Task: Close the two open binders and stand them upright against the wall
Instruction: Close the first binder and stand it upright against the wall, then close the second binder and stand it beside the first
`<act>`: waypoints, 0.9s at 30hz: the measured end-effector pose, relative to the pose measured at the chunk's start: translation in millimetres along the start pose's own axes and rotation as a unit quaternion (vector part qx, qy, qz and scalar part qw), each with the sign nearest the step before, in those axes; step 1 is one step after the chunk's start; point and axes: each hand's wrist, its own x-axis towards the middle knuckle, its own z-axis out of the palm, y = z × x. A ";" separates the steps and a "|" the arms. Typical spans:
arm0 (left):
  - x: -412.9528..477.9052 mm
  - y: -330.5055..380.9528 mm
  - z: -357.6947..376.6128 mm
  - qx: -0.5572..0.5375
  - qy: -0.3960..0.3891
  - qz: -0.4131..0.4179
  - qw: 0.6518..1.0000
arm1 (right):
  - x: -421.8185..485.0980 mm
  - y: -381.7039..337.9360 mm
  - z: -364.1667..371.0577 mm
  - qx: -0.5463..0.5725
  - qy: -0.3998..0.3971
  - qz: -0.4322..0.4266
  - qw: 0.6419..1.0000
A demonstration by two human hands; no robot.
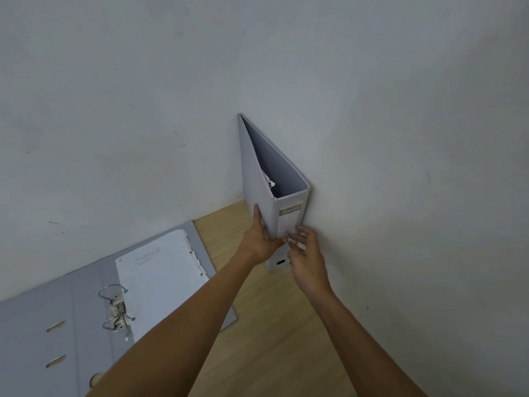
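Note:
A grey lever-arch binder (289, 179) stands upright and closed, its right cover against the white wall (400, 138), spine with a label facing me. My left hand (259, 239) grips its left cover near the spine's lower part. My right hand (306, 253) touches the spine's lower right with its fingertips. A second grey binder (86, 305) lies flat and open on the wooden table (272, 325) to the left, its metal rings (116, 309) open and a stack of punched white paper (163, 279) on its right half.
The white wall runs behind both binders and meets in a corner area behind the upright one. My left forearm crosses over the lower right corner of the open binder. Bare light wood shows between the two binders and toward me.

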 end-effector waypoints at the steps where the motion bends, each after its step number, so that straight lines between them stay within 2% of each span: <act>1: -3.1 0.8 0.5 0.005 0.010 -0.010 1.000 | 0.1 -0.4 -2.2 -0.005 -0.009 0.003 1.000; 5: -15.4 5.8 -1.4 0.023 0.029 -0.067 0.997 | -1.9 -6.0 -13.7 -0.026 -0.047 0.009 0.999; 14: -91.9 -21.4 -28.7 -0.060 0.013 -0.133 0.989 | -18.0 9.5 -12.2 -0.067 -0.171 0.013 0.983; 20: -168.4 -80.3 -54.2 -0.105 0.059 -0.218 0.968 | -50.4 30.9 40.1 -0.129 -0.278 0.038 0.951; 27: -263.7 -143.1 -100.3 -0.170 0.181 -0.283 0.926 | -94.7 36.1 125.7 -0.181 -0.409 0.042 0.894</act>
